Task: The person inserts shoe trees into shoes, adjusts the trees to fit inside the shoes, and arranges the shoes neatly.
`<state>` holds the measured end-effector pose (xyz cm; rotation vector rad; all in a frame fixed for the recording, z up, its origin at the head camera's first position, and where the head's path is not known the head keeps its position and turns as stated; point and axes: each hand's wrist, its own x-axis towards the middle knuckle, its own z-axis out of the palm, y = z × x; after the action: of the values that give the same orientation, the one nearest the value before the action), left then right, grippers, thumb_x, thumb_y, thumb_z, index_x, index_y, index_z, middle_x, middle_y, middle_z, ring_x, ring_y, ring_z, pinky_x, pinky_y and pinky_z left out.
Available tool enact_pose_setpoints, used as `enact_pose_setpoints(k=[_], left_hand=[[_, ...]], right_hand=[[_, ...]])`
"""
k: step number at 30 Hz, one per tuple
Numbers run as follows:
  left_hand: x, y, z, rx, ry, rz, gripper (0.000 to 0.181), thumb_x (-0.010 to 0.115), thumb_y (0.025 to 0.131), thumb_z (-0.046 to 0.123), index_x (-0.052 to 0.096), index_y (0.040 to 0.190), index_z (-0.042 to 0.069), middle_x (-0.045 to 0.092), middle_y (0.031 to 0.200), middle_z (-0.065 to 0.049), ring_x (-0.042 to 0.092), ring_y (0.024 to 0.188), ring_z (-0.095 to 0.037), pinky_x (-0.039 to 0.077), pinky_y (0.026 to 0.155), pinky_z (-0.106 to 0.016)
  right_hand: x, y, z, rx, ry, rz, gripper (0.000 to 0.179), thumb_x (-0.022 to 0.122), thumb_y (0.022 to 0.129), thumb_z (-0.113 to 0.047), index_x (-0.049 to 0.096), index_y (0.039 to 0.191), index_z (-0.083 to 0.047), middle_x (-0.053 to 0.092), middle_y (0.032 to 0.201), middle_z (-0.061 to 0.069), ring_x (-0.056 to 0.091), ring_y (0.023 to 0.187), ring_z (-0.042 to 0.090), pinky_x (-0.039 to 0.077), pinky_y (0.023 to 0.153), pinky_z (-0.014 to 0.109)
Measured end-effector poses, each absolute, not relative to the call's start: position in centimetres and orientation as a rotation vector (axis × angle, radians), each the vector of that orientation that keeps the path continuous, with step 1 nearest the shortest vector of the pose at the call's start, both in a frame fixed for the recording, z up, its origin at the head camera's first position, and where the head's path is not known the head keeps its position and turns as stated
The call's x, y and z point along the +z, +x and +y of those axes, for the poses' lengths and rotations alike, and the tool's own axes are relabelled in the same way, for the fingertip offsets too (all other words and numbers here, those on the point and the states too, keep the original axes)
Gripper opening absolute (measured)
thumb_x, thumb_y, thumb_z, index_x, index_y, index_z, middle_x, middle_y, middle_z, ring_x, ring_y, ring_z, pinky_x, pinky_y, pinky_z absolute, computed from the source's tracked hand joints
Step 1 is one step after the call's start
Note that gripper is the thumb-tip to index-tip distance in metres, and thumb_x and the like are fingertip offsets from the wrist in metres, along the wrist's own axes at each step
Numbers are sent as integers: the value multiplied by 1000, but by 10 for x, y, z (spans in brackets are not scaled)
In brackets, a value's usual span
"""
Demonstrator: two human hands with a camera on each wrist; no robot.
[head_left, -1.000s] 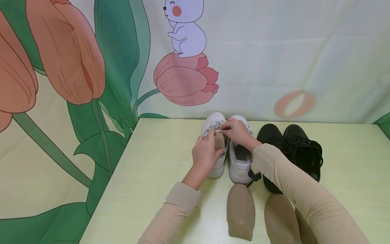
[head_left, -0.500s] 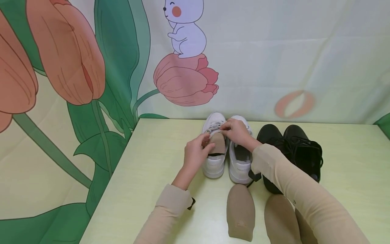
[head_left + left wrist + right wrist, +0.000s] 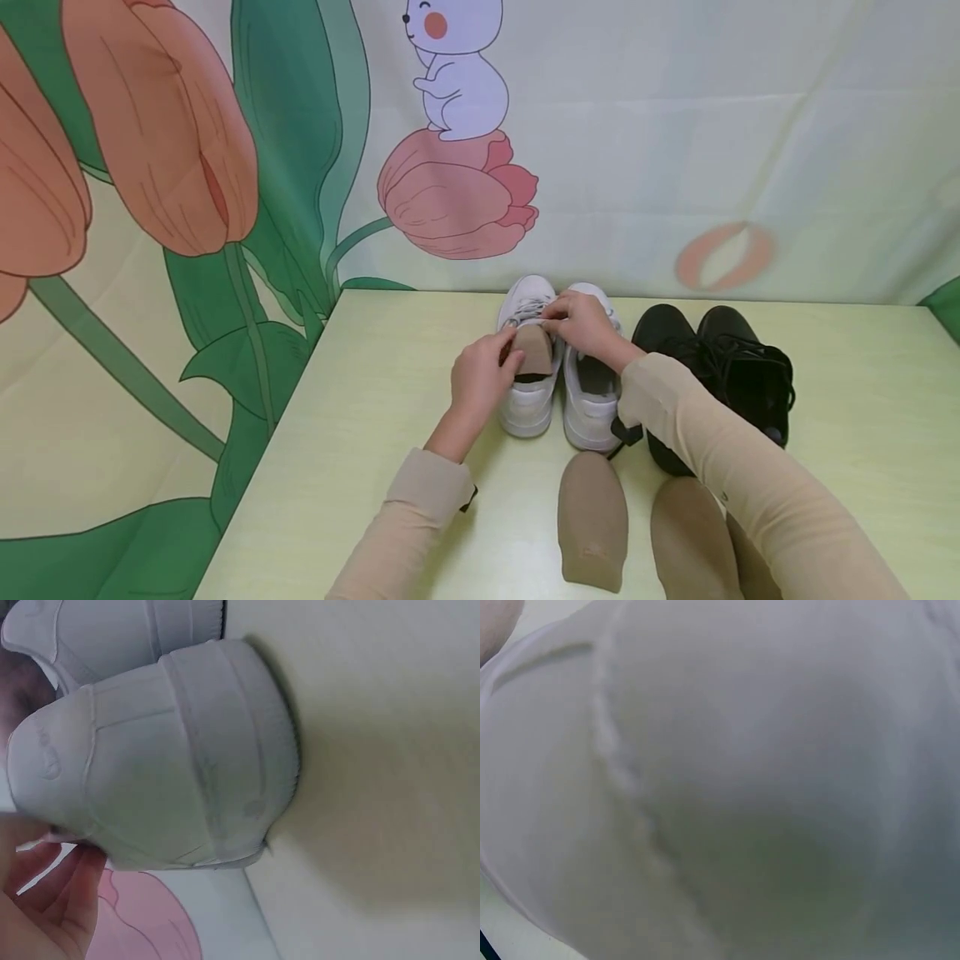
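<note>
Surface: pale yellow-green table (image 3: pixel 360 417), faint grain, soft shadows beside the near hand and arms. Its far edge meets a printed cloth backdrop (image 3: pixel 622 125), lightly creased, which also fills the scene beyond the table's left edge. Print: large orange tulips (image 3: pixel 172 125) and green leaves (image 3: pixel 296 108) at left; a white cartoon animal (image 3: pixel 465 92) sitting on a pink flower (image 3: pixel 457 200) at centre; a soft orange ring (image 3: pixel 723 254) at right.

Markings: the heel of the left white shoe (image 3: pixel 525 408) bears a small raised mark (image 3: pixel 49 761), too blurred to read. A faint patch near the near end of the loose tan insert (image 3: pixel 592 517) is likewise illegible.

Work: a tan insert (image 3: pixel 535 350) sits in the mouth of the left white shoe, toe pointing far. The left hand (image 3: pixel 483 375) pinches the collar edge on the left side, fingers bent against the outside. The right hand (image 3: pixel 585 325) reaches across the right white shoe (image 3: pixel 592 417) and pinches the far right of the same mouth; its wrist view is mostly blurred white, so whether tongue or collar is held cannot be told.

Right of these stand black laced shoes (image 3: pixel 723 329), partly behind the beige right sleeve (image 3: pixel 690 408). Two further tan inserts (image 3: pixel 693 537) lie near right, overlapped by that sleeve.
</note>
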<state>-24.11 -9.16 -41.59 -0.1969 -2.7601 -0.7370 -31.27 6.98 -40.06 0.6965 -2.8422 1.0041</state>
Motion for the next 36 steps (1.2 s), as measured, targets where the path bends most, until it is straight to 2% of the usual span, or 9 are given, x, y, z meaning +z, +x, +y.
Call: enact_pose_setpoints(k=[2, 5, 8, 11, 20, 36], left_hand=[[-414, -242, -91, -718, -219, -2776, 27, 58, 82, 26, 61, 107, 16, 64, 87, -1, 60, 79, -18, 47, 65, -34], [-411, -244, -89, -681, -250, -2783, 30, 58, 80, 31, 59, 107, 16, 62, 91, -1, 59, 82, -17, 47, 68, -34], [-409, -244, -84, -631, -269, -2765, 43, 62, 77, 40, 57, 114, 18, 61, 100, -3, 59, 89, -19, 48, 71, -36], [-408, -245, -77, -596, -258, -2747, 50, 66, 73, 46, 58, 113, 17, 59, 102, -5, 58, 91, -22, 49, 71, -37], [-409, -244, -68, -651, -167, -2716, 46, 70, 72, 38, 59, 108, 13, 58, 101, -7, 56, 91, -24, 47, 77, -36], [-404, -245, -57, -639, -90, -2806, 45, 71, 72, 32, 54, 109, 12, 53, 105, -8, 53, 94, -27, 48, 71, -39]], right_hand=[[-401, -313, 70, 1011, 700, -2843, 13, 60, 82, -10, 70, 88, -3, 61, 87, 11, 55, 79, 22, 45, 71, 34], [-401, -312, 70, 1012, 716, -2840, 13, 60, 82, -9, 70, 87, -2, 61, 87, 11, 55, 78, 23, 45, 70, 34], [-400, -312, 70, 1010, 717, -2844, 12, 60, 82, -10, 70, 86, -3, 60, 86, 10, 54, 77, 22, 45, 69, 33], [-399, -312, 70, 1011, 695, -2857, 12, 60, 82, -10, 70, 86, -4, 60, 86, 9, 54, 77, 21, 44, 68, 32], [-400, -313, 69, 1003, 677, -2875, 12, 60, 82, -10, 69, 87, -4, 59, 87, 9, 54, 78, 21, 44, 69, 32], [-402, -314, 70, 1010, 676, -2864, 13, 60, 82, -10, 69, 89, -3, 60, 88, 10, 55, 80, 22, 45, 72, 34]])
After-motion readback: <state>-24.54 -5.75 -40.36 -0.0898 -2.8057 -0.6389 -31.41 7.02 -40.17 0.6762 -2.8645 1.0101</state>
